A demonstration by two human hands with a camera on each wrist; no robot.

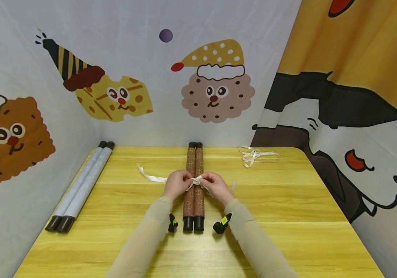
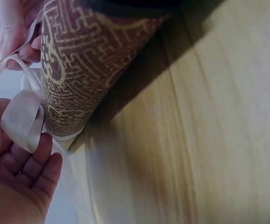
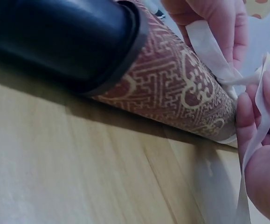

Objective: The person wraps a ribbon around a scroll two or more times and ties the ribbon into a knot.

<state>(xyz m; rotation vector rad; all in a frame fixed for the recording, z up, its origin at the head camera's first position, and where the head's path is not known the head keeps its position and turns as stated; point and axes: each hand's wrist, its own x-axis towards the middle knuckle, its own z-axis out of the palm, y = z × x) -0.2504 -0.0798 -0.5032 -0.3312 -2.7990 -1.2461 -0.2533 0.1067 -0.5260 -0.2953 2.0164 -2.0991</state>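
Observation:
Two brown rolls [image 1: 188, 204] with a gold pattern and black end caps lie side by side in the middle of the table. A white ribbon [image 1: 156, 178] goes round them and crosses on top. My left hand [image 1: 176, 184] pinches a ribbon loop [image 2: 23, 116] between thumb and fingers, just left of the crossing. From the other side my right hand [image 1: 217, 187] pinches a strand of the same ribbon [image 3: 264, 109]. Both hands' fingertips nearly meet over the rolls. One ribbon tail runs out to the left; another shows beyond the right hand.
Two pale blue-grey rolls [image 1: 88, 181] with dark end caps lie along the table's left edge. A loose bundle of white ribbon [image 1: 252, 155] sits at the back right of the wooden table [image 1: 274, 231]. Printed cloth walls [image 1: 132, 23] stand behind and at the sides.

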